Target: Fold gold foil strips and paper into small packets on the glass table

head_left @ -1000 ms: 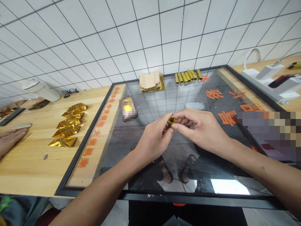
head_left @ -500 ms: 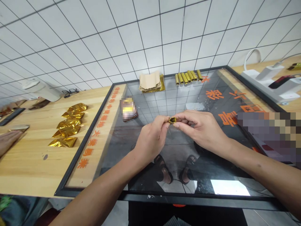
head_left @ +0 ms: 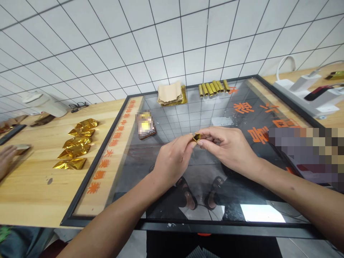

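Between my two hands, above the black-framed glass panel (head_left: 172,172), is a small rolled gold paper tube (head_left: 197,137), its open end facing me. My left hand (head_left: 174,154) pinches its left side with thumb and forefinger. On the other side my right hand (head_left: 224,143) grips it with thumb and fingertips. Farther back on the glass, several finished gold paper tubes (head_left: 213,87) lie in a row. Left of them sits a stack of brown-backed gold paper sheets (head_left: 170,94).
Folded gold foil pieces (head_left: 76,143) line the wooden table (head_left: 34,193) at left. Another person's hand (head_left: 6,157) works at the far left edge. A white cup (head_left: 44,104) and glasses (head_left: 78,106) stand by the wall. A white power strip (head_left: 303,96) is at right.
The opening of the tube in my fingers looks a little wider and rounder. At far left, the other person's hand has shifted. My hands stay in nearly the same place.
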Motion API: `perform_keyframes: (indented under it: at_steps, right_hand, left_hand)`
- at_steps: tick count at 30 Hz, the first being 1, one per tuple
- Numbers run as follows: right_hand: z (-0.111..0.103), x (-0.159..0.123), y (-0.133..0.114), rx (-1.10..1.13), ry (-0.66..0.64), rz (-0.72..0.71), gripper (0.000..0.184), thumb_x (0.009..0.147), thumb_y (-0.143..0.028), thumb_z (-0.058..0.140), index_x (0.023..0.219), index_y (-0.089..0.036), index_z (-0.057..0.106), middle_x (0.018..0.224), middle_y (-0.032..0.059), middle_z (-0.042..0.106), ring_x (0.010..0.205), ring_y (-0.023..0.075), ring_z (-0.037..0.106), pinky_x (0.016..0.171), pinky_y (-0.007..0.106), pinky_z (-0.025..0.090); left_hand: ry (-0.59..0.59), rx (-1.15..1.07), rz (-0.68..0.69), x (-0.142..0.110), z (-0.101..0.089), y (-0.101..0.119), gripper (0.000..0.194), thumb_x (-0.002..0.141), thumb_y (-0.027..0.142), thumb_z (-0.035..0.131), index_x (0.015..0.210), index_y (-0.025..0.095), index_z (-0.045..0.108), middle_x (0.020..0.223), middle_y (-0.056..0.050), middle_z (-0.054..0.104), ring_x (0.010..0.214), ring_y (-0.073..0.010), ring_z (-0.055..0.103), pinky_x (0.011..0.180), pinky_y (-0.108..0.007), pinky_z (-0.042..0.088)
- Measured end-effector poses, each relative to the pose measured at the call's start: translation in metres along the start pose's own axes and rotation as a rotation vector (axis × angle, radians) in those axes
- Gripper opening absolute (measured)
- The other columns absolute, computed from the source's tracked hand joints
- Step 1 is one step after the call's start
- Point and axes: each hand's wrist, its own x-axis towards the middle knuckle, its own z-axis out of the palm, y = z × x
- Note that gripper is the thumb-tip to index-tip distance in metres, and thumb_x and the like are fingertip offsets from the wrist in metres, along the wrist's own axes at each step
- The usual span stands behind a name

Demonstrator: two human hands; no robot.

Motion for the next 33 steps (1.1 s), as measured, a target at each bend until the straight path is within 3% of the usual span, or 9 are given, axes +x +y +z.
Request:
perform_keyframes:
  at_steps: [21,28,33]
  right_hand:
    - [0.0001,0.0007,-0.0091,0.064,0.004,0.043,0.01,0.096,-0.022,0.075,0.101,-0.026,0.083,0.089,-0.0026,0.085,0.074,0.0168,0.077,0.072,0.03,0.059]
    - [0.0017,-0.0006,-0.0041,0.046,0.019,0.026,0.014,0.097,-0.023,0.076,0.108,-0.027,0.083,0.094,-0.0012,0.085,0.079,0.018,0.078,0.076,0.031,0.06]
    - [0.0,-0.0008,-0.0063,0.024,0.026,0.014,0.009,0.097,-0.023,0.075,0.101,-0.026,0.082,0.085,-0.0025,0.081,0.072,0.0147,0.073,0.069,0.028,0.055]
  left_hand:
    - [-0.102,0.141,-0.114,-0.0018,-0.0003,0.0054,0.025,0.107,0.018,0.057,0.129,0.021,0.069,0.114,-0.005,0.085,0.091,-0.0195,0.081,0.068,-0.026,0.054]
    - [-0.09,0.076,-0.106,-0.0022,0.0001,0.0036,0.029,0.106,0.015,0.053,0.13,0.02,0.068,0.111,-0.004,0.085,0.088,-0.0174,0.081,0.075,-0.026,0.057]
    - [-0.102,0.047,-0.12,-0.0027,0.0005,0.0036,0.031,0.107,0.015,0.05,0.132,0.021,0.067,0.111,-0.003,0.085,0.085,-0.0152,0.081,0.078,-0.025,0.058]
